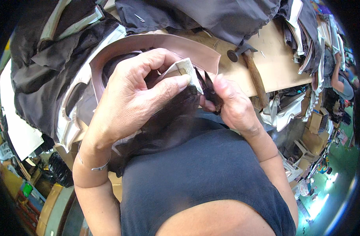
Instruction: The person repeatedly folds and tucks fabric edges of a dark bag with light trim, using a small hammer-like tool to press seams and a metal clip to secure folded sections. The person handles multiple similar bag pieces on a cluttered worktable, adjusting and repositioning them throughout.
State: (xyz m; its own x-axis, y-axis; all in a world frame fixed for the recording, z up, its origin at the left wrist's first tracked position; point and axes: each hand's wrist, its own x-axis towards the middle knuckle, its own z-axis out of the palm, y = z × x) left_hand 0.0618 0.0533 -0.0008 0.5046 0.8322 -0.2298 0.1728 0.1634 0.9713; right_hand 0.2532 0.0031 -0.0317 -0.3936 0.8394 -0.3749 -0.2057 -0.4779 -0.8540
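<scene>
My left hand (pixel 134 88) pinches the pale, folded edge (pixel 192 74) of a bag piece between thumb and fingers. This piece has a dusty-pink band (pixel 176 42) that curves behind the hand, and dark lining (pixel 168 116) hanging below toward my lap. Closed around a pair of small dark snips (pixel 206 83), my right hand (pixel 237 104) is just right of the pale edge. The blades point up and away from me, close beside that edge. Whether they touch it I cannot tell. Part of the snips' handle is hidden by my right fingers.
A hammer (pixel 251 70) with a wooden handle lies on the tan tabletop (pixel 274 74) at right. Dark cloth pieces (pixel 195 15) with pale edges are heaped at the back and left. More are stacked at far right, where another person (pixel 341 84) is visible.
</scene>
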